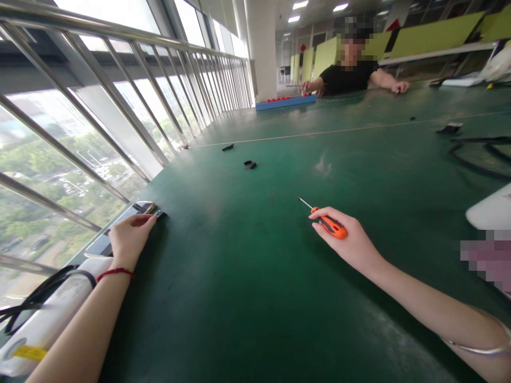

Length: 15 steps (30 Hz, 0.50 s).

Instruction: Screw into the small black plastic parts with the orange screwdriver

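My right hand [351,239] is closed around an orange and black screwdriver [334,227], its thin metal shaft pointing away and to the left over the green table [247,276]. At the table's left edge, my left hand [130,239] has its fingers pinched on a small black piece [160,214]. What exactly that piece is, I cannot make out. Right beside this hand lies a flat dark, shiny object [101,244], partly hidden by my wrist. Farther off on the table are small black pieces [250,165] and another black piece [228,147].
A metal railing [131,50] runs along the left edge. A white container [51,314] and black cables [40,295] lie at lower left. Across the table sits a person [347,77] near a blue tray [285,103] with red pieces. More black cable [479,154] lies at right.
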{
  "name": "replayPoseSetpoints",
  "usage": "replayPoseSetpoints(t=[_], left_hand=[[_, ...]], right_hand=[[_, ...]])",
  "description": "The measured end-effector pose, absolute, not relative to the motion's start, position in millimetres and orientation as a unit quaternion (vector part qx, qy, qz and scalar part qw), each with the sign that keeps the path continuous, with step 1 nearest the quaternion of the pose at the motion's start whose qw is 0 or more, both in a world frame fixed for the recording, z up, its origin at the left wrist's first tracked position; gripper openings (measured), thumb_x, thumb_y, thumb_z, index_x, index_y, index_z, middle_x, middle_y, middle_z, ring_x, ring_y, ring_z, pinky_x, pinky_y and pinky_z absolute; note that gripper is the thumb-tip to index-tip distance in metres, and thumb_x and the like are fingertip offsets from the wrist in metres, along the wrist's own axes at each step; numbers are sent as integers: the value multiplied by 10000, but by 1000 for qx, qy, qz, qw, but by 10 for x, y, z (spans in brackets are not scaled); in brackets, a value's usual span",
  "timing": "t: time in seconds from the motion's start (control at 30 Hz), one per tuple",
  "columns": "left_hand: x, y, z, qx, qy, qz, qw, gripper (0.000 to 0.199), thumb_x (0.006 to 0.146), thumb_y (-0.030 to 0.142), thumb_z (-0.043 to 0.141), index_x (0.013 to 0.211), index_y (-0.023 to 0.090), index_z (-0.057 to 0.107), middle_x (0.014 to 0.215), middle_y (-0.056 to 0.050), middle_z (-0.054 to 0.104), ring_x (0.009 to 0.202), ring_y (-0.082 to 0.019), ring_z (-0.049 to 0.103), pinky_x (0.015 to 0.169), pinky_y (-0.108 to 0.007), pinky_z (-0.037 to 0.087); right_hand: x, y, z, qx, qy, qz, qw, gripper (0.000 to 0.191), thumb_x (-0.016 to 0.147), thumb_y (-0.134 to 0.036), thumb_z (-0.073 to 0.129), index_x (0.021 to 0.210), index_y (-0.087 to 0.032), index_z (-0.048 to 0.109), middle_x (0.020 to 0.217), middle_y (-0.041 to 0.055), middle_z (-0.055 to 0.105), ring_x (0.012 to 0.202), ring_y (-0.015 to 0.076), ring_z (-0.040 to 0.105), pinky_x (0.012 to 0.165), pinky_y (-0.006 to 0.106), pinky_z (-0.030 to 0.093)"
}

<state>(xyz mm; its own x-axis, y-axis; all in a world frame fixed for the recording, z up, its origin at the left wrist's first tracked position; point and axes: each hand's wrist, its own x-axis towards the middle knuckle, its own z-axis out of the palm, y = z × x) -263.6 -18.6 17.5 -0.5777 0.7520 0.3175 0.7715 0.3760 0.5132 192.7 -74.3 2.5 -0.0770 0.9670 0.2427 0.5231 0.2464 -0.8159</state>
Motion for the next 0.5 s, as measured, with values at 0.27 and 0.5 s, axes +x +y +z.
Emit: replayPoseSetpoints(t=[0.27,0.5], left_hand=[[-2669,-183,158,-467,-828,-311,20,363,675,407,641,938,171,729,735,-45,684,775,-218,629,735,-294,464],[-2664,-188,162,-472,-825,-311,13,362,661,406,644,921,168,726,734,-44,679,775,-210,633,754,-286,465]], right_hand=[[1921,-744,22,-543,-684,262,409,134,802,-282,545,891,-212,616,905,38,661,724,182,598,675,322,441],[1922,-742,19,-545,-685,259,409,126,798,-277,546,884,-218,617,893,33,661,699,175,593,656,315,442]])
